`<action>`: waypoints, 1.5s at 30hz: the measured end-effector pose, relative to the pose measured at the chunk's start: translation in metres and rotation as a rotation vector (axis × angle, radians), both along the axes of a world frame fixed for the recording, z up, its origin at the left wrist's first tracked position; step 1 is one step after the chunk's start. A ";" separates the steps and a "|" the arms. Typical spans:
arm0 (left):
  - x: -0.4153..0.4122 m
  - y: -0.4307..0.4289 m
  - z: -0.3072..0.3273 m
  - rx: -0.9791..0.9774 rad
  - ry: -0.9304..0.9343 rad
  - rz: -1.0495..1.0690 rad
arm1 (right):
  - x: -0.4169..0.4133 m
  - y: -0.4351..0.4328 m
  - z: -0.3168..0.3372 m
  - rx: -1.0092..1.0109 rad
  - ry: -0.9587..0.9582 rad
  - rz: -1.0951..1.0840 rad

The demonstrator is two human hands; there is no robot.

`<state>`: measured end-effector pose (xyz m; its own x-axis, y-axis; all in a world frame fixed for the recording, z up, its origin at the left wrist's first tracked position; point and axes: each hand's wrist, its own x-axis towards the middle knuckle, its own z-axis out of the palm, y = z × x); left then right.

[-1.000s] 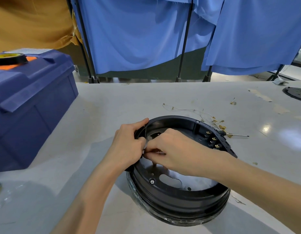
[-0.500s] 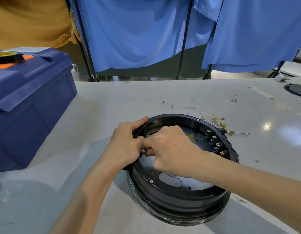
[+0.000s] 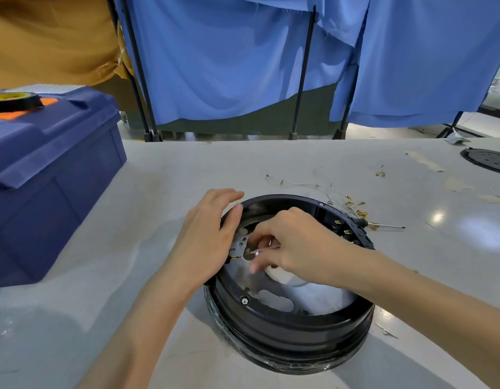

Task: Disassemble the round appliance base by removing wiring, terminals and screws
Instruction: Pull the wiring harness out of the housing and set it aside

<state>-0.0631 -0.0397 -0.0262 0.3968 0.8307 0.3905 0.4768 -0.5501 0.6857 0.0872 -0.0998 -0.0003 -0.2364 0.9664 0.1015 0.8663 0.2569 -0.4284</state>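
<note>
A round black appliance base (image 3: 288,329) with a shiny metal floor stands on the table in front of me. My left hand (image 3: 206,240) rests on its left rim, fingers spread and loose. Over the middle of the base, my right hand (image 3: 296,245) pinches a thin white wire (image 3: 261,250) that runs left to a brass terminal (image 3: 234,258) at the left inner wall. Several brass terminals (image 3: 341,228) sit in the right inner wall. A hex screw (image 3: 244,300) shows on the near inner ledge.
A pile of removed wires and brass terminals (image 3: 344,200) lies behind the base, with a thin screwdriver (image 3: 383,225) beside it. A blue toolbox (image 3: 46,169) with a tape roll (image 3: 14,101) stands at left. A black disc (image 3: 487,160) lies far right.
My left hand has let go of its pinch at the rim and spread its fingers. My right hand has drawn back to the right, pulling a thin white wire out from the left wall.
</note>
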 end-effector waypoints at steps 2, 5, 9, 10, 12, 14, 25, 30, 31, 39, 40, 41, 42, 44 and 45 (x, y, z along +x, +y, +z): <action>-0.003 -0.001 0.009 0.055 -0.035 -0.087 | 0.009 -0.002 0.004 -0.006 -0.033 -0.041; -0.010 -0.001 0.021 -0.117 0.092 -0.286 | 0.024 -0.008 0.006 -0.013 -0.083 -0.113; -0.008 -0.005 0.021 -0.121 0.275 -0.361 | 0.034 -0.015 0.004 -0.025 -0.119 -0.163; -0.006 -0.006 0.021 -0.095 0.281 -0.363 | 0.035 -0.016 0.004 -0.027 -0.130 -0.176; -0.004 -0.009 0.020 -0.061 0.284 -0.350 | 0.039 -0.020 0.005 -0.037 -0.164 -0.212; -0.004 -0.010 0.019 -0.078 0.259 -0.336 | 0.041 -0.024 0.006 -0.047 -0.232 -0.234; 0.017 -0.012 0.037 -0.126 0.486 -0.386 | 0.055 -0.026 -0.002 0.049 -0.134 -0.278; 0.020 -0.015 0.033 -0.267 0.407 -0.462 | 0.068 -0.021 -0.006 0.164 -0.200 -0.309; 0.020 -0.015 0.032 -0.271 0.392 -0.451 | 0.068 -0.020 -0.006 0.147 -0.168 -0.305; 0.034 -0.021 0.024 -0.184 0.407 -0.261 | 0.070 -0.019 -0.010 0.090 -0.052 -0.369; 0.037 -0.022 0.023 -0.166 0.412 -0.234 | 0.069 -0.019 -0.010 0.087 -0.058 -0.378; 0.040 -0.023 0.022 -0.156 0.417 -0.215 | 0.068 -0.019 -0.009 0.090 -0.062 -0.382; 0.042 -0.024 0.021 -0.158 0.416 -0.204 | 0.067 -0.019 -0.010 0.097 -0.060 -0.384; 0.045 -0.023 0.021 -0.156 0.416 -0.187 | 0.067 -0.018 -0.010 0.114 -0.051 -0.386; 0.045 -0.024 0.020 -0.146 0.426 -0.182 | 0.066 -0.019 -0.011 0.121 -0.042 -0.388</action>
<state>-0.0176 -0.0635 -0.0063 0.6396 0.7673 0.0463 0.6370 -0.5627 0.5268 0.1536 -0.1186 -0.0113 0.1374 0.9663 0.2176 0.9250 -0.0466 -0.3771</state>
